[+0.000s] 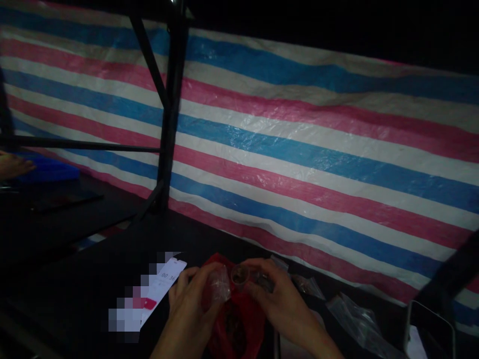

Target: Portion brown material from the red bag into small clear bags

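- My view is mostly striped sheet (318, 154), blue, pink and white, from the left edge to the right.
- Below it I have the black table (123, 249), running along the bottom of the frame.
- A black post (172, 109) stands left of centre.
- At bottom centre I see the right hand (280, 299), fingers narrow, pinching the small cup.
- Beside it is the left hand (190, 304), fingers curled around the clear plastic piece.
- The red bag (250, 319) lies open between and beneath both hands, dark contents inside.
- Clear bags (354, 316) lie at lower right, near a dark phone (434, 326).
- A lit phone (162, 281) sits just left of the left hand, partly pixelated.
- At the left edge, a co-worker's hand (13, 165) is at a blue tray (56, 168).
- The clear plastic piece (220, 285) is left of the small cup (240, 274), whose brownish contents I cannot identify.
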Demonstrator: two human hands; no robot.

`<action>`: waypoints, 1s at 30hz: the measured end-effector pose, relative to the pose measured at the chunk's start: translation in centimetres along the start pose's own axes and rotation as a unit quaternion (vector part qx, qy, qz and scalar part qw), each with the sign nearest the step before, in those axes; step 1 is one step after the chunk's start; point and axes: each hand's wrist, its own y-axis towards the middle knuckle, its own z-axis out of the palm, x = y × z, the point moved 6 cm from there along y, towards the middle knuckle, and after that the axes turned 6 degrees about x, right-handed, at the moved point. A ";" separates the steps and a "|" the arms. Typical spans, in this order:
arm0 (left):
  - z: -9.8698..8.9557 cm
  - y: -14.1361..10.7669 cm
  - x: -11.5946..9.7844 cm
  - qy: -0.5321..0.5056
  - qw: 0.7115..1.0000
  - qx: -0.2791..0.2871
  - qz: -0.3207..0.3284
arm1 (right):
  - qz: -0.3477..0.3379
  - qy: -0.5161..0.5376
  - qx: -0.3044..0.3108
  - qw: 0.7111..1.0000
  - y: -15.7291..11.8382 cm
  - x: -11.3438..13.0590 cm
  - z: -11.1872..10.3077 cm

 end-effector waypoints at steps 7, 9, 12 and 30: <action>1.5 0.5 -3.0 0.039 0.994 0.088 0.055 | 0.014 -0.054 -0.006 0.998 -0.6 1.2 -0.6; 2.1 0.4 -3.6 0.031 0.992 0.111 0.056 | 0.004 -0.071 -0.022 0.997 -0.8 1.2 -0.9; 2.4 0.4 -3.9 -0.037 0.989 0.139 0.023 | -0.044 -0.102 -0.014 0.994 -1.0 1.6 -1.1; 2.7 0.3 -2.6 -0.108 0.983 0.145 0.010 | -0.086 -0.324 0.061 0.940 -0.2 2.3 1.0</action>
